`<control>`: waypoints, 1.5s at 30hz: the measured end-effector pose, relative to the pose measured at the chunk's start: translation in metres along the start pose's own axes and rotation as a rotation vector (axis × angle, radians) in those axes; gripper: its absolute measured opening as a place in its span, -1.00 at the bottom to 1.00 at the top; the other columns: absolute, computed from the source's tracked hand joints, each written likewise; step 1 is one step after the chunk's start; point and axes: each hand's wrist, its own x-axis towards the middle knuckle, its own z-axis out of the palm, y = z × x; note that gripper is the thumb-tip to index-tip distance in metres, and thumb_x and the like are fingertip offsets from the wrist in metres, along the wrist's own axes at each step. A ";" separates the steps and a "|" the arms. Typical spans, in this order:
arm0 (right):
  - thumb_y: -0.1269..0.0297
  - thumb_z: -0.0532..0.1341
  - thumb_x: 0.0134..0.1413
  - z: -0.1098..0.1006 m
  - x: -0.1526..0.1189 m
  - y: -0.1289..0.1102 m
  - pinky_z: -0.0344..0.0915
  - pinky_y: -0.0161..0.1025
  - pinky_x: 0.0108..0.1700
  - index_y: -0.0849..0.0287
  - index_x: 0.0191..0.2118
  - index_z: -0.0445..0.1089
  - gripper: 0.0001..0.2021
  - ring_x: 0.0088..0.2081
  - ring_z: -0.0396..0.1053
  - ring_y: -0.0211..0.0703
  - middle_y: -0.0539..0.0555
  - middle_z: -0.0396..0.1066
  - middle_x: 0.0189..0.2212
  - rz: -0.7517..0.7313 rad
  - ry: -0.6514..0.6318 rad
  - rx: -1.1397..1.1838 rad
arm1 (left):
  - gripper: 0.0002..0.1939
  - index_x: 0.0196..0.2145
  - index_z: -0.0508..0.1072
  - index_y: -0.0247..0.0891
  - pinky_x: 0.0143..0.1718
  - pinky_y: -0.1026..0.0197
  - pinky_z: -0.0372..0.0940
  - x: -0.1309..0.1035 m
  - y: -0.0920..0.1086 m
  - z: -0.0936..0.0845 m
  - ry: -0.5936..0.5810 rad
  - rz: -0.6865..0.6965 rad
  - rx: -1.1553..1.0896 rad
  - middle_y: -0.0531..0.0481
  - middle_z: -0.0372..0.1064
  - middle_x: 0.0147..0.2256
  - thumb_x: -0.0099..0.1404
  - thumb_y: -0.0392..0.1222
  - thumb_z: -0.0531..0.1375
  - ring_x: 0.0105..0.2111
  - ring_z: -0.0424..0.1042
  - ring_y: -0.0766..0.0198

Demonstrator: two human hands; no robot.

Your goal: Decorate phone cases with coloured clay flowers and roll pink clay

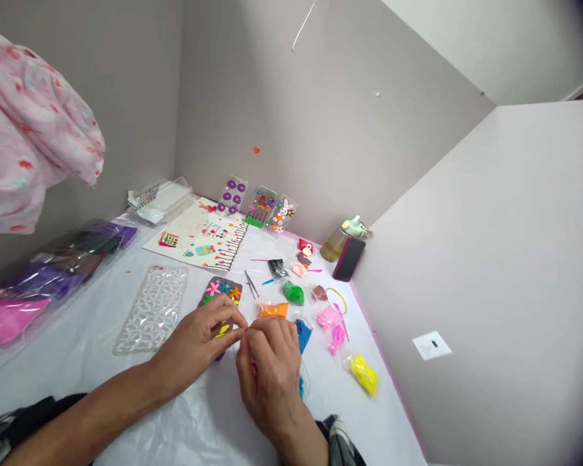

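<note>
My left hand (201, 336) reaches over a dark phone case decorated with colourful clay flowers (222, 291), its thumb and index finger pinched together. Close beside it, my right hand (271, 362) is closed, its fingertips meeting those of my left hand. Something small and reddish pink shows between the right fingers, too hidden to name. An orange clay packet (273, 310) lies just beyond the fingertips, and a blue clay packet (303, 334) is at the right hand's outer side. A clear patterned phone case (154, 310) lies left of my left hand.
Green (293, 293), pink (329, 317) and yellow clay packets (364, 374) lie to the right, with tweezers (251, 285) nearer the middle. Behind are a drawing sheet (194, 236), decorated cases (262, 206), a bottle (337, 241) and a phone (349, 259). Bagged clay (53, 278) lies left.
</note>
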 end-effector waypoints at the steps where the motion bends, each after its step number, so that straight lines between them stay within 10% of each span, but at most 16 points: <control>1: 0.54 0.12 0.33 0.000 0.000 -0.001 0.19 -0.09 -0.21 0.10 -0.27 0.31 -0.82 -0.31 0.35 -0.05 0.08 0.46 -0.32 -0.037 -0.021 -0.015 | -0.87 -0.35 0.56 -0.12 -0.18 0.17 0.23 0.000 -0.001 0.000 -0.003 -0.008 -0.007 0.01 0.40 -0.26 0.30 -0.06 0.27 -0.20 0.37 0.10; 6: 0.48 0.15 0.37 -0.004 -0.002 -0.001 0.30 -0.05 -0.11 0.09 -0.16 0.37 -0.86 -0.24 0.40 -0.04 0.10 0.52 -0.21 -0.077 -0.061 0.074 | -0.83 -0.44 0.41 -0.17 -0.40 0.24 0.08 -0.001 0.001 0.001 -0.020 -0.083 -0.078 0.12 0.25 -0.49 0.21 -0.08 0.29 -0.45 0.21 0.23; 10: 0.29 0.15 0.45 -0.010 0.000 0.010 0.37 -0.03 0.06 0.07 0.07 0.39 -0.82 0.05 0.44 0.04 0.19 0.48 0.03 0.277 0.050 0.392 | -0.69 -0.41 0.40 -0.17 -0.47 0.27 0.05 -0.001 0.006 -0.003 -0.031 -0.133 -0.166 0.18 0.15 -0.56 0.23 0.11 0.31 -0.54 0.15 0.30; 18: -0.08 0.19 0.38 -0.011 0.008 0.026 0.24 -0.28 -0.39 0.13 -0.35 0.49 -0.59 -0.44 0.28 -0.20 -0.02 0.38 -0.47 0.721 -0.093 0.785 | -0.51 -0.40 0.42 -0.21 -0.52 0.29 0.07 0.007 0.000 -0.013 -0.062 -0.186 -0.288 0.14 0.21 -0.51 0.15 0.29 0.39 -0.55 0.16 0.33; 25: 0.01 0.16 0.42 -0.002 0.002 0.027 0.36 -0.23 -0.22 0.09 -0.25 0.52 -0.68 -0.30 0.48 -0.08 0.06 0.56 -0.34 0.666 0.046 0.574 | -0.45 -0.03 0.43 -0.12 -0.47 0.28 0.08 0.000 0.000 -0.008 -0.040 -0.157 -0.220 0.11 0.33 -0.41 0.34 0.40 0.20 -0.50 0.21 0.29; 45: 0.18 0.29 0.24 -0.006 0.007 0.022 0.28 -0.32 -0.34 0.14 -0.29 0.56 -0.83 -0.42 0.38 -0.21 -0.02 0.51 -0.45 0.678 -0.116 0.673 | -0.47 -0.53 0.40 -0.21 -0.42 0.27 0.11 -0.002 0.000 0.003 -0.016 -0.112 -0.283 0.10 0.23 -0.53 0.28 0.30 0.32 -0.47 0.20 0.28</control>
